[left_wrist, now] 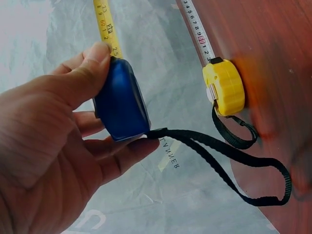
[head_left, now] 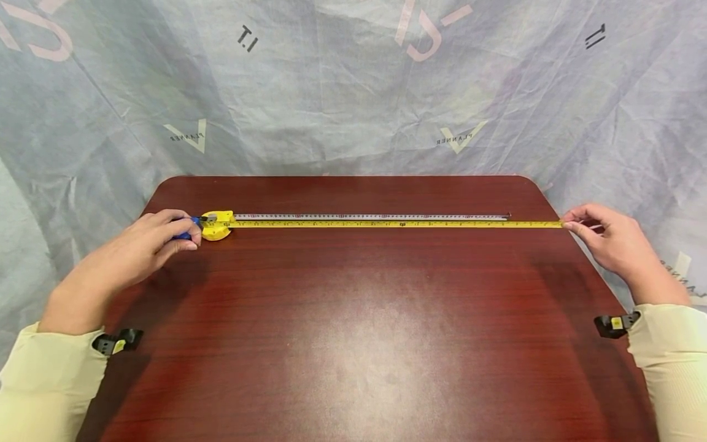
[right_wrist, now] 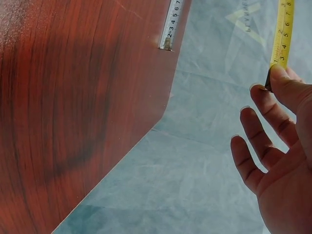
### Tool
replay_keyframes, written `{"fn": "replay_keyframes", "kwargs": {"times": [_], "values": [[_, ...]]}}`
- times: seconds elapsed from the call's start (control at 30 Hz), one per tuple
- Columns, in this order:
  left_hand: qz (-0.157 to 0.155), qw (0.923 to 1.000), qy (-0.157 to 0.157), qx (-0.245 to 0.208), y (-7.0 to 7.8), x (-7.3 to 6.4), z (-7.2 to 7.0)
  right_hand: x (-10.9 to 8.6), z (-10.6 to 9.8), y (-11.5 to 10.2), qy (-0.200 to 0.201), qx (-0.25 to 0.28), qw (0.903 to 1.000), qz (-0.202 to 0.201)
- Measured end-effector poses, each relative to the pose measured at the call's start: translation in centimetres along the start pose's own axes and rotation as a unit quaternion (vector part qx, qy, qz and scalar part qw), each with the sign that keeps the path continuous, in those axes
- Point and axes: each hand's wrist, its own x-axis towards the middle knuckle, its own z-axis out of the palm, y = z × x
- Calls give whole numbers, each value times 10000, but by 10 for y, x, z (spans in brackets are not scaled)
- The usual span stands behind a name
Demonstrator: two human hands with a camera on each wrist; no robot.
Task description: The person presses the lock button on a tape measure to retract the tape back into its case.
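Observation:
My left hand [head_left: 146, 240] grips a blue tape measure [left_wrist: 122, 102], with the thumb near the mouth where its yellow blade [head_left: 359, 224] comes out. That blade stretches straight across the table's width, its printed numbers facing up. At the far end my right hand [head_left: 615, 239] pinches the blade's hooked tip between thumb and forefinger, the other fingers spread apart in the right wrist view. A yellow tape measure [left_wrist: 226, 87] lies on the table beside the blue one, its white blade [head_left: 331, 216] drawn out alongside and stopping short of the right hand.
Beneath is a reddish-brown wooden table [head_left: 359, 319] with rounded far corners. A black strap [left_wrist: 234, 151] dangles from the blue case, and a shorter dark strap [left_wrist: 236, 139] hangs off the yellow one. Grey printed sheeting [head_left: 353, 86] hangs behind the table.

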Motion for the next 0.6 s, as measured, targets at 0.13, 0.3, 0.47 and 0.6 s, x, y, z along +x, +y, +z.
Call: {"fn": "replay_keyframes", "kwargs": {"times": [0.13, 0.3, 0.47, 0.6], "values": [[-9, 10000, -7, -22, 1, -1, -1, 0, 2, 1, 69, 56, 9999, -109], [-195, 9997, -109, -50, 2, -2, -1, 0, 1, 1, 27, 34, 10000, -59], [-449, 9986, -266, 28, 2, -2, -1, 0, 0, 1, -19, -7, 10000, -19], [-579, 9978, -322, 56, 3, -2, -1, 0, 0, 1, -7, 1, 10000, -22]]}}
